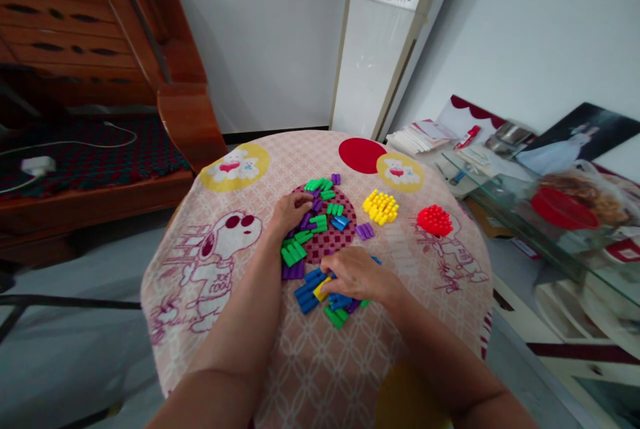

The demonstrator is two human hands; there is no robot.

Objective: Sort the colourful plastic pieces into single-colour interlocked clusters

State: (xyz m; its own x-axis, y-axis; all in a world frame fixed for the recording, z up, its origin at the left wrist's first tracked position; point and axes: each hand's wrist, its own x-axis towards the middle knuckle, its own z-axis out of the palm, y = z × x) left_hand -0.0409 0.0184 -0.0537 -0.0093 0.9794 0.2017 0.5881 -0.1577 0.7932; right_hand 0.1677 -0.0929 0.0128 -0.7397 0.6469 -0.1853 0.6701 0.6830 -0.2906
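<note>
A loose heap of green, blue and purple plastic blocks (320, 222) lies in the middle of a round table with a pink cartoon cloth (210, 262). My left hand (291, 210) rests on the heap's left side, fingers curled onto purple pieces. Nearer me, my right hand (356, 274) lies over blue blocks and pinches a yellow block (321, 289) at its fingertips. A sorted pile of yellow blocks (381, 207) and a sorted pile of red blocks (435, 220) sit to the right, apart from both hands.
A wooden bench with a dark cushion (90, 149) stands at the left. A tall white appliance (375, 42) stands behind the table. A glass shelf with a red bowl (563, 208), papers and pictures runs along the right wall.
</note>
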